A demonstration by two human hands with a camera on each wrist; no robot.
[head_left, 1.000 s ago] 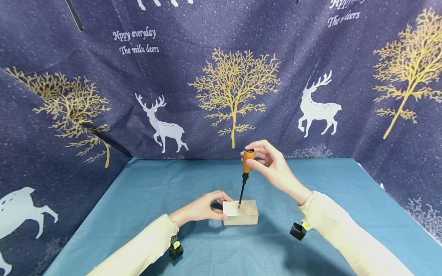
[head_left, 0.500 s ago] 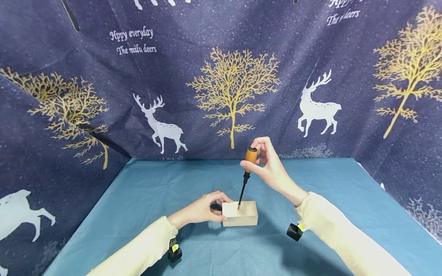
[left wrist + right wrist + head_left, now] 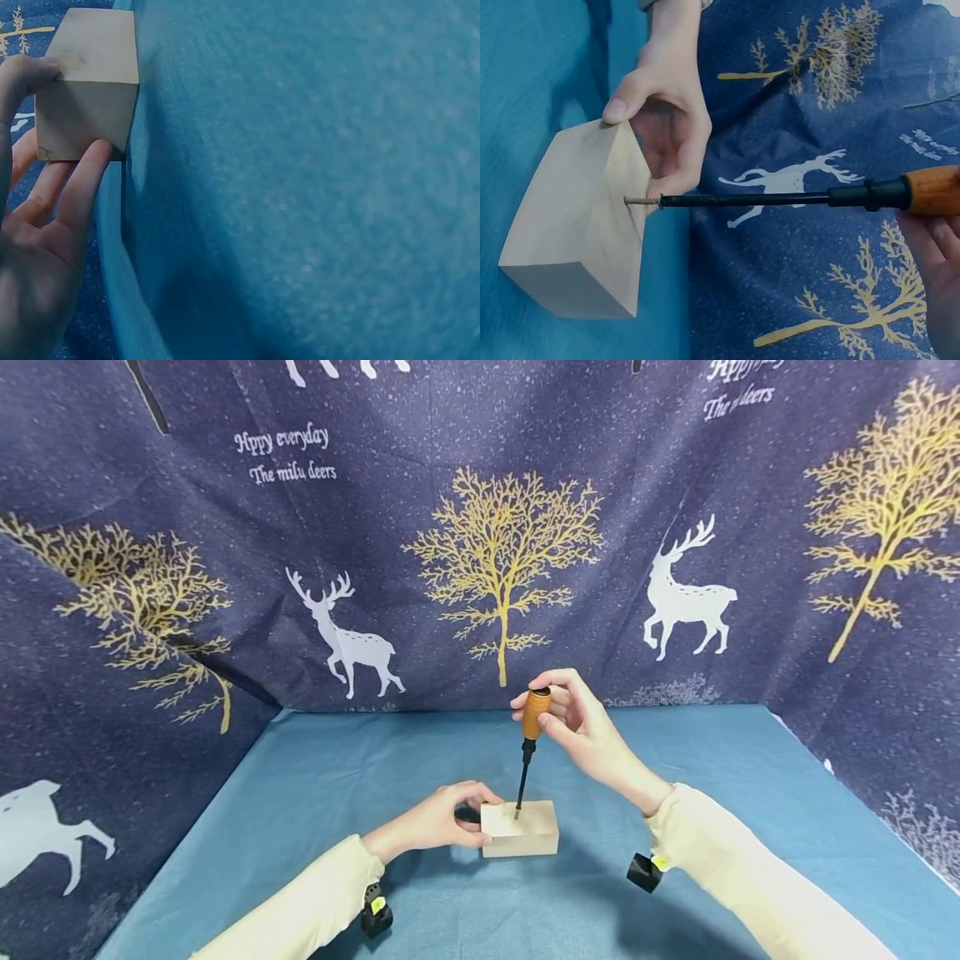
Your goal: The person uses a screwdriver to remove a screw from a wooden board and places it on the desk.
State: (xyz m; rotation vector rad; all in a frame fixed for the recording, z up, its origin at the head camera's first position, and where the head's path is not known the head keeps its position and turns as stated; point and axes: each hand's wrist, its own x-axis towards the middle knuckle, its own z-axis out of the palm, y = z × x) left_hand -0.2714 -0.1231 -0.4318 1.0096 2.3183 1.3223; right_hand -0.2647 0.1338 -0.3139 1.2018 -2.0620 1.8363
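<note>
A pale wooden block (image 3: pixel 521 839) lies on the table, its left end gripped between the thumb and fingers of my left hand (image 3: pixel 435 818). From its top face stands a screw (image 3: pixel 641 200), partly sunk in the wood with threads showing. The tip of a screwdriver (image 3: pixel 525 764) meets the screw head; its shaft is black and its handle orange. My right hand (image 3: pixel 588 735) pinches that handle between thumb and fingers, the tool leaning slightly right at the top. In the left wrist view the block (image 3: pixel 86 116) hides the screw and screwdriver.
Blue cloth (image 3: pixel 345 752) covers the table. A dark curtain (image 3: pixel 420 643) printed with deer and trees hangs behind and at the sides. Small black wrist cameras, one below each sleeve, hang close above the table.
My right hand's fingers have shifted around the screwdriver handle, drawing back and then reaching forward around it again. The handle tilted right and came back. My left hand keeps its hold on the block.
</note>
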